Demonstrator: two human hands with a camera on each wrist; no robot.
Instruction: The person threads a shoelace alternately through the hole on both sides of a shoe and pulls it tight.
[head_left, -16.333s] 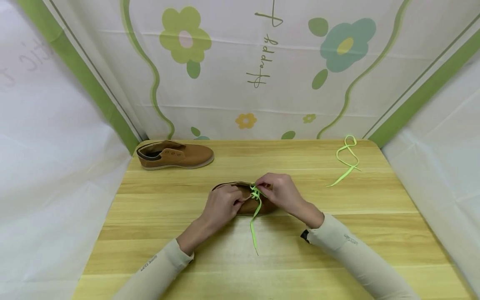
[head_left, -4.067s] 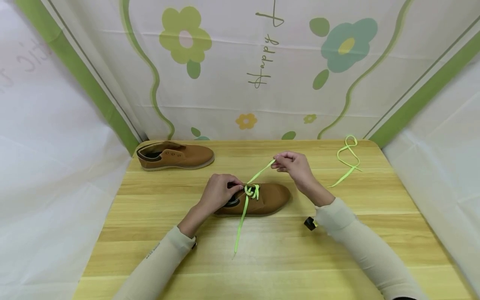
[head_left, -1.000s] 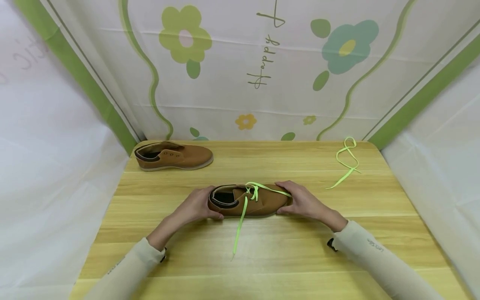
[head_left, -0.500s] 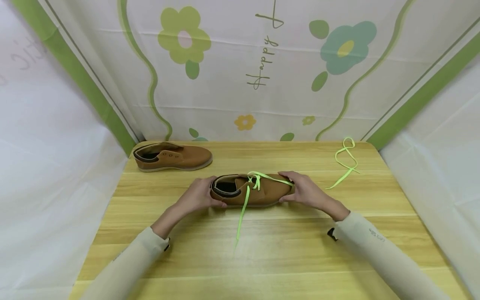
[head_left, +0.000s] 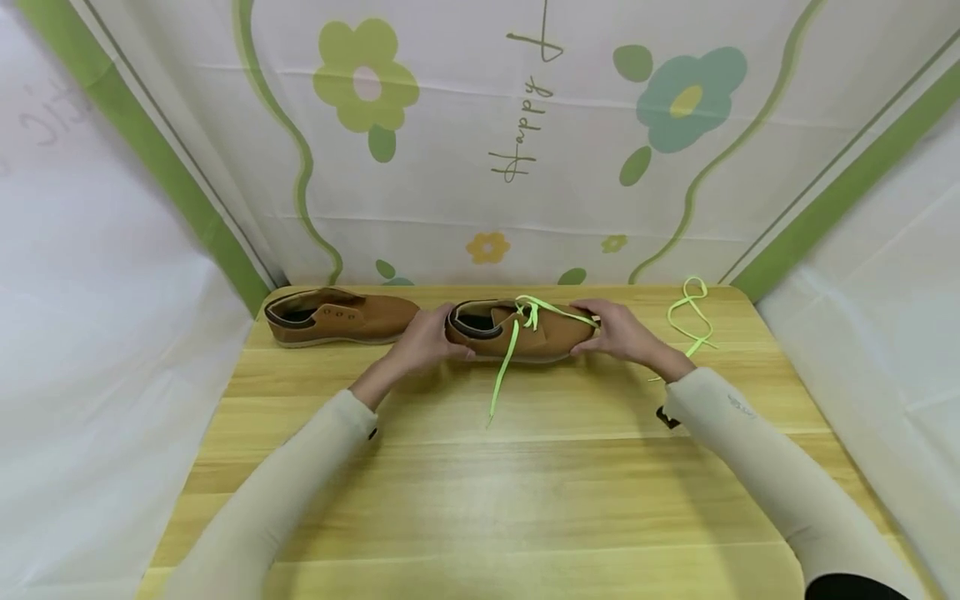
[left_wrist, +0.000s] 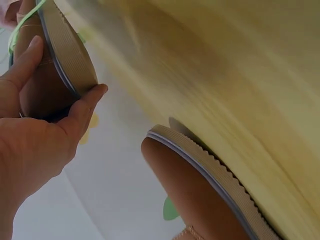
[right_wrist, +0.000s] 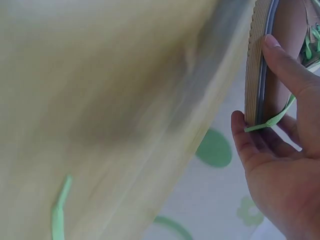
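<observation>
A brown shoe (head_left: 555,335) with a neon green shoelace (head_left: 504,367) through its eyelets is held between both hands, toe to the right. My left hand (head_left: 423,340) grips the heel, thumb on the near side; in the left wrist view its fingers curl around the heel end of the sole (left_wrist: 75,55). My right hand (head_left: 621,335) grips the toe, and one lace end runs across the toe under it. Both wrist views show the sole raised off the table. Another brown shoe (head_left: 375,315), unlaced, stands just left, its toe partly behind my left hand.
A loose green shoelace (head_left: 690,315) lies at the back right, partly hidden by my right wrist. The wooden table (head_left: 510,500) ends at a white patterned curtain (head_left: 450,167), with white side sheets left and right.
Earlier my hands worked the lace through the shoe; then they took hold of its heel and toe. Since then they have lifted it and moved it back, beside the unlaced shoe.
</observation>
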